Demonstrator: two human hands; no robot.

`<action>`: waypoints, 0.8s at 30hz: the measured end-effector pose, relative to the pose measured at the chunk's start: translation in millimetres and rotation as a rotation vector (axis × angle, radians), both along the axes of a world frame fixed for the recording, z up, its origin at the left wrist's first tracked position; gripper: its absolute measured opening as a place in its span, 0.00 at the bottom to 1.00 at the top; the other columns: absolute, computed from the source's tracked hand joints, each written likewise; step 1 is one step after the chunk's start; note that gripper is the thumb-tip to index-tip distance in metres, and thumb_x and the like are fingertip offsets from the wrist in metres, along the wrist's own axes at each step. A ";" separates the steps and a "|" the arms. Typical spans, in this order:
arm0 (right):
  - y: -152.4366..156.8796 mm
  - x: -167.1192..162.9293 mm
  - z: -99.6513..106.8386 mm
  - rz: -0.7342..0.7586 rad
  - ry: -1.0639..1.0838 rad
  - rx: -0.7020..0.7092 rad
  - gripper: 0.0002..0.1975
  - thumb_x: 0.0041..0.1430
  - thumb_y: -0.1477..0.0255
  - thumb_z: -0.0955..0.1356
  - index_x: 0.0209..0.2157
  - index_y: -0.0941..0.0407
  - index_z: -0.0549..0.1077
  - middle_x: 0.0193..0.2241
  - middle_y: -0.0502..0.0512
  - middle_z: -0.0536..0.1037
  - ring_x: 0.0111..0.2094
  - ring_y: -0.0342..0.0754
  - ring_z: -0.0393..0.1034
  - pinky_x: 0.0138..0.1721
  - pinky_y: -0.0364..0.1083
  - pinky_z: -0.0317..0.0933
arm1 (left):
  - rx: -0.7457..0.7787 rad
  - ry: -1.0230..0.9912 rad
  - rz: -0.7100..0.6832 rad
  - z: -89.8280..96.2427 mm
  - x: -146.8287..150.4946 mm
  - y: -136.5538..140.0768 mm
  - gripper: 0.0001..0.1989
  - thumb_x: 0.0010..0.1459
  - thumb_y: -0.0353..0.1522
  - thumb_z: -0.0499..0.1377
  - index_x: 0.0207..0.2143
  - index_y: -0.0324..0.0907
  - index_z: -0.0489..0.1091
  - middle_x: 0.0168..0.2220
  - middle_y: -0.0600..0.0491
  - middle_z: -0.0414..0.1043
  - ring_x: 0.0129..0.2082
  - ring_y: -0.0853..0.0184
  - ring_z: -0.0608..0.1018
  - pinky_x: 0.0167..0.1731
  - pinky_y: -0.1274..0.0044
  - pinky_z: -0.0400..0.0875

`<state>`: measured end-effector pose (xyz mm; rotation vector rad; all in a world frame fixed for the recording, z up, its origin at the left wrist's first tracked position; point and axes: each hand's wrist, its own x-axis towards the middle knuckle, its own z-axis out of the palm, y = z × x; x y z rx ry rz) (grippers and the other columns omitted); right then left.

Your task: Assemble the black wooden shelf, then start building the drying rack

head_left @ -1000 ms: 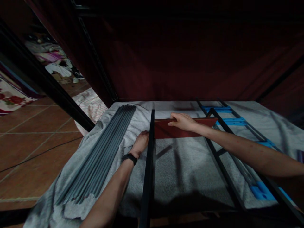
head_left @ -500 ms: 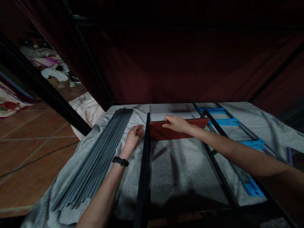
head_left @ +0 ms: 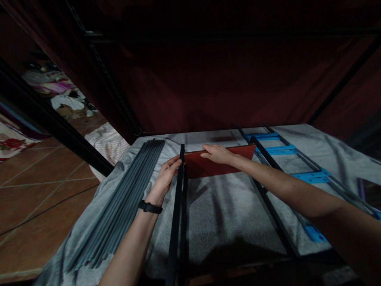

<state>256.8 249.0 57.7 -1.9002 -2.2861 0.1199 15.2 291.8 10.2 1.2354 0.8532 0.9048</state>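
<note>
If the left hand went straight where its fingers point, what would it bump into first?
The black bar: the left hand seems to touch it. The red-brown board looks next, though depth is unclear.

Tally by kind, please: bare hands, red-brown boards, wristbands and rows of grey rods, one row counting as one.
Left hand and right hand, both bare: 2
Flat rectangular red-brown board: 1
Black wristband: 1
Row of long, thin grey rods: 1
Total: 5

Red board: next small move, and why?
Probably ease the black bar snug to the left end of the red board: the left grip is at the bar beside that end, while the right grip holds the board's top edge.
</note>
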 end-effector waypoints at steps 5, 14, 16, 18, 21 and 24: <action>-9.1 -2.5 -1.3 -0.003 0.000 0.006 0.10 0.68 0.63 0.61 0.42 0.54 0.67 0.43 0.57 0.78 0.42 0.52 0.72 0.37 0.46 0.53 | -0.021 -0.075 -0.016 1.4 3.3 -2.3 0.24 0.51 0.37 0.66 0.50 0.36 0.73 0.39 0.46 0.80 0.38 0.63 0.81 0.39 0.73 0.75; -16.2 -4.4 -2.7 -0.007 0.004 0.011 0.09 0.68 0.62 0.61 0.41 0.53 0.66 0.41 0.55 0.78 0.41 0.52 0.72 0.35 0.46 0.51 | -0.021 -0.135 0.011 0.6 11.6 -8.6 0.22 0.55 0.33 0.62 0.52 0.36 0.69 0.41 0.47 0.78 0.34 0.67 0.81 0.35 0.76 0.75; -16.2 -4.9 -2.4 -0.007 -0.003 0.004 0.09 0.68 0.63 0.61 0.41 0.53 0.66 0.42 0.55 0.78 0.41 0.52 0.72 0.34 0.46 0.51 | 0.017 -0.103 0.018 0.3 12.9 -10.7 0.22 0.56 0.35 0.61 0.52 0.36 0.70 0.38 0.48 0.78 0.32 0.68 0.80 0.33 0.77 0.74; -16.3 -5.4 -2.5 -0.003 -0.007 0.001 0.10 0.69 0.62 0.61 0.41 0.53 0.66 0.43 0.56 0.77 0.42 0.52 0.72 0.35 0.46 0.51 | 0.043 -0.076 0.023 -0.6 14.1 -12.3 0.23 0.56 0.38 0.61 0.52 0.36 0.70 0.36 0.49 0.78 0.32 0.68 0.80 0.32 0.78 0.73; -17.0 -5.2 -3.0 0.001 -0.004 0.003 0.10 0.69 0.62 0.61 0.41 0.53 0.67 0.43 0.56 0.77 0.42 0.52 0.71 0.36 0.46 0.52 | 0.056 -0.040 0.037 -1.2 15.3 -13.2 0.24 0.58 0.39 0.59 0.54 0.37 0.68 0.37 0.49 0.77 0.32 0.68 0.80 0.31 0.78 0.74; -17.7 -4.7 -3.2 -0.005 0.016 0.017 0.10 0.68 0.63 0.61 0.41 0.53 0.67 0.42 0.56 0.78 0.41 0.51 0.71 0.37 0.46 0.53 | 0.085 0.018 0.063 2.7 14.9 -12.5 0.29 0.59 0.37 0.58 0.62 0.42 0.61 0.37 0.52 0.77 0.30 0.69 0.79 0.30 0.78 0.74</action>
